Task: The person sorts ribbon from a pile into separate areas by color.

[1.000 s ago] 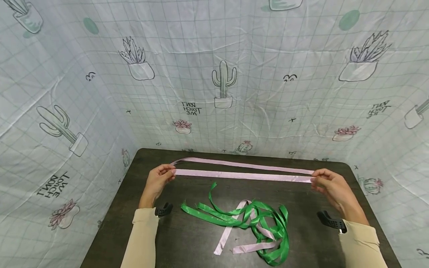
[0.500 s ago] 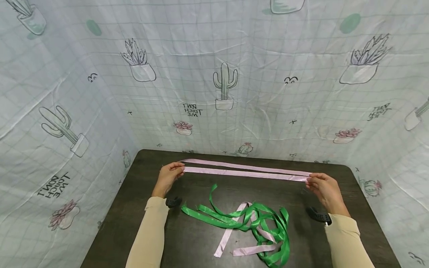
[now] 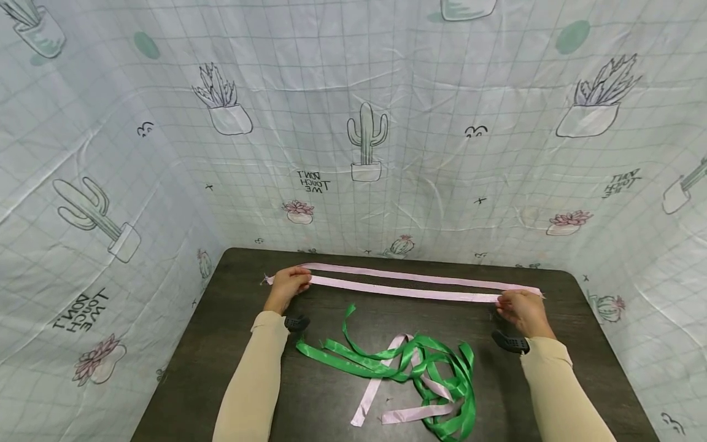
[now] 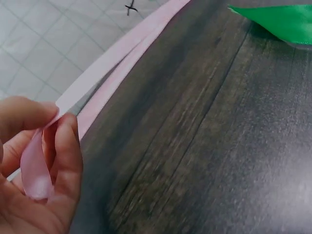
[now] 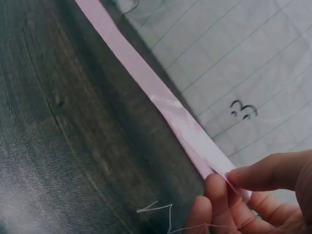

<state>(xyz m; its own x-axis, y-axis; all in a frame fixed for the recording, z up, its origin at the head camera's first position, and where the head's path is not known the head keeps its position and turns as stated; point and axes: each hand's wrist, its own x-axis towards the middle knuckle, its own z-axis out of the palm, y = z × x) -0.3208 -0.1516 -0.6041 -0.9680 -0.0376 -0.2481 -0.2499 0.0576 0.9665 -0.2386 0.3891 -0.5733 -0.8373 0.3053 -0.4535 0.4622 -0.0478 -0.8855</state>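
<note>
A long pink ribbon runs across the far part of the dark table in two nearly parallel lengths. My left hand pinches the nearer length at its left, and a short frayed end pokes out beyond the knuckles. In the left wrist view, a loop of the pink ribbon curls inside the fingers. My right hand pinches the ribbon's right side, with the farther length reaching past it. Thumb and fingertips of the right hand meet on overlapping layers of pink ribbon in the right wrist view.
Nearer on the wooden table lies a tangle of green ribbon with pale pink ribbon threaded through it. Loose threads show by the right hand. A cactus-print cloth hangs behind the table and at both sides.
Both hands have come closer together along the pink ribbon. Its ends now show beyond each hand. The green and pale pink tangle stays where it was.
</note>
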